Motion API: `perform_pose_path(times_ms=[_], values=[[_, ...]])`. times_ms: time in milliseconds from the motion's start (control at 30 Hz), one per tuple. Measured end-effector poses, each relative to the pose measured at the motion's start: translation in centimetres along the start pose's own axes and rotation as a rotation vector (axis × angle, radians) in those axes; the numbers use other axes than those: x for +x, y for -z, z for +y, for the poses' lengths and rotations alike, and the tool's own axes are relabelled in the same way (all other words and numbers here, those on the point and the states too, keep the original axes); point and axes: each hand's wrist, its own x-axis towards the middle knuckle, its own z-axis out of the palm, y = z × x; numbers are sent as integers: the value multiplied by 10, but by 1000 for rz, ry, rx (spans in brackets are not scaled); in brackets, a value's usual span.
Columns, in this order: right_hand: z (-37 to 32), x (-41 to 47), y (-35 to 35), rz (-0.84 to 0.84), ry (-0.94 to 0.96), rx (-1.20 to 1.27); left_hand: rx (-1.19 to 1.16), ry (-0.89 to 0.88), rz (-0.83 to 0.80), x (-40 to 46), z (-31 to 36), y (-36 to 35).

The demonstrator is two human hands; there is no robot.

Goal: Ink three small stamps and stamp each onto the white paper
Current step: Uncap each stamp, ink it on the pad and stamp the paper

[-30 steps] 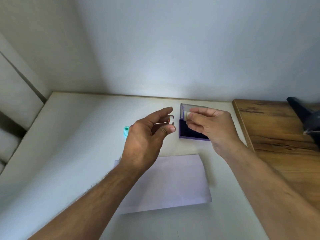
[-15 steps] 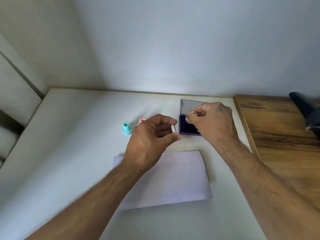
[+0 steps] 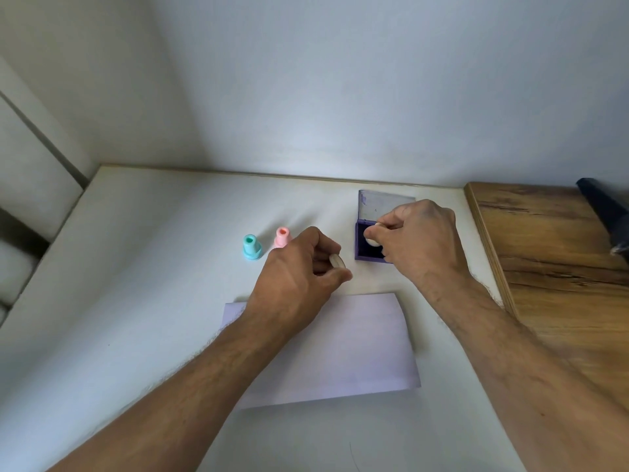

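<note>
The right hand (image 3: 417, 243) pinches a stamp (image 3: 371, 237) over the ink pad (image 3: 361, 247); the left hand (image 3: 299, 277) pinches its cap (image 3: 337, 260); tilting could ink it unevenly

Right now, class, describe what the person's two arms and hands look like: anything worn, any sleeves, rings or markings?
Both forearms are bare, no sleeves in view. The left hand and right hand wear no gloves, rings, watch or bands that show. Fine hair covers the forearms.

A cream stamp (image 3: 371, 237) is on the open purple ink pad (image 3: 367, 252), its cream cap (image 3: 337, 260) apart. 2 stamps, teal (image 3: 251, 247) and pink (image 3: 282, 237), stand upright left. White paper (image 3: 357, 349) lies flat nearer.
</note>
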Motion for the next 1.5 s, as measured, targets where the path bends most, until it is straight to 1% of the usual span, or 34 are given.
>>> perform_pose_path(times_ms=[167, 300, 467, 700, 800, 933, 1000, 1133, 1400, 1500], values=[[-5, 0, -3, 25, -27, -47, -14, -21, -10, 2, 1, 5], [-8, 2, -2, 38, -64, -12, -18, -22, -7, 1, 0, 5], [-11, -1, 2, 34, -8, -101, -59, -34, 4, 1, -2, 4], [-10, -2, 2, 1, 8, -33, -60, -36, 6, 5, -4, 4], [-10, 1, 4, -28, 2, -87, -52, -34, 4, 4, -3, 4], [-11, 1, 2, -28, 50, -238, -55, -36, -10, 3, -1, 4], [-12, 2, 2, -31, 48, -268, -56, -33, -10, 4, 0, 4], [-10, 5, 3, -42, -5, -240, -62, -29, -12, 2, 0, 5], [-8, 3, -5, 1, 33, -239, -95, -34, -56, -3, -3, 0], [-6, 2, -6, -5, 27, -224, -53, -53, -53, -4, -4, -2]])
